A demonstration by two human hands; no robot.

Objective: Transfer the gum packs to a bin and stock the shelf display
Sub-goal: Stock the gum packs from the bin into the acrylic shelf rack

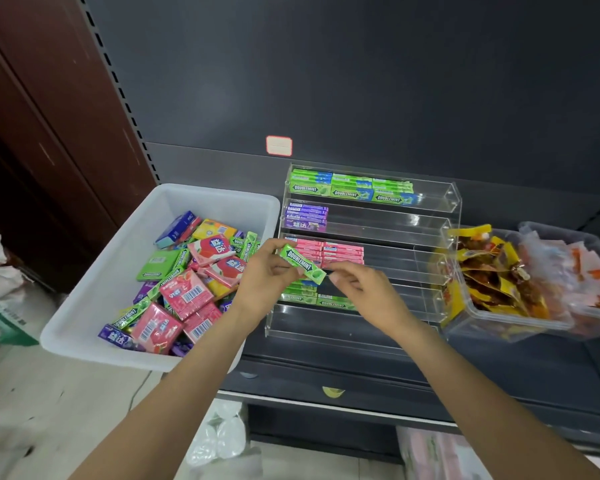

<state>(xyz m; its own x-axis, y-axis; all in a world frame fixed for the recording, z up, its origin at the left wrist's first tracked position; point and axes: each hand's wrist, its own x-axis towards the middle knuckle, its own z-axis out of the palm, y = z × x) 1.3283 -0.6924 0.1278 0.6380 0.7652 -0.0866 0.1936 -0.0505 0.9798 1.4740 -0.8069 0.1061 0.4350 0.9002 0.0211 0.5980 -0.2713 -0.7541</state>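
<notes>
Left, the white bin (94,296) is holding loose gum packs; the left hand (265,278) is pinching a green Doublemint pack (302,264) over the acrylic display (451,202), likely for the green row, while the right hand (364,289), fingers curled, is reaching its end, tiers rightward lying open

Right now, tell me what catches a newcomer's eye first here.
The green gum pack held between the left hand and right hand at center. Behind it stands a clear tiered display partly stocked with gum rows. Left of it, a white bin holds jumbled colorful packs.
</notes>
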